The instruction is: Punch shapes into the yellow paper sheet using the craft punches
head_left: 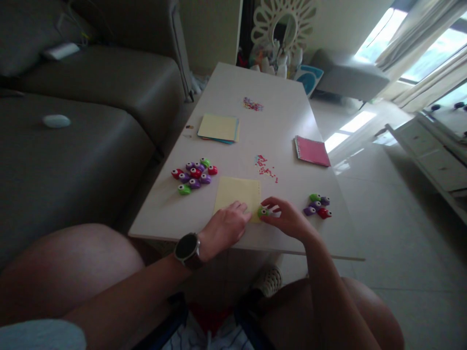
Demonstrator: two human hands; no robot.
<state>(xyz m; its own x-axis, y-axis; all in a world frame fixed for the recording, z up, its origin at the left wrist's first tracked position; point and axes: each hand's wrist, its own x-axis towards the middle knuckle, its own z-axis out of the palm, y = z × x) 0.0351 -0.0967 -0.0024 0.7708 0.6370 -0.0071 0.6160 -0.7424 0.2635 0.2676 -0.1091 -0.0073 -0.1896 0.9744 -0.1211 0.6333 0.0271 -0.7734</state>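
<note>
A yellow sheet of paper [237, 190] lies near the table's front edge, with a column of small marks or holes by its upper right edge. My left hand [233, 218] rests flat on its lower part, fingers stretched forward. At the sheet's right edge, my right hand [282, 214] has its fingers around a small green craft punch [263, 212] with a round white eye. Similar punches [195, 173] in red, purple and green sit in a group on the left. Several more punches [316, 205] stand to the right of my right hand.
Red paper bits [264, 167] are scattered beyond the sheet, and a multicoloured pile [252, 104] lies farther back. A stack of coloured paper [219, 127] is at the left, a pink spiral notebook [312, 151] at the right. A grey sofa [73, 146] flanks the white table [270, 126].
</note>
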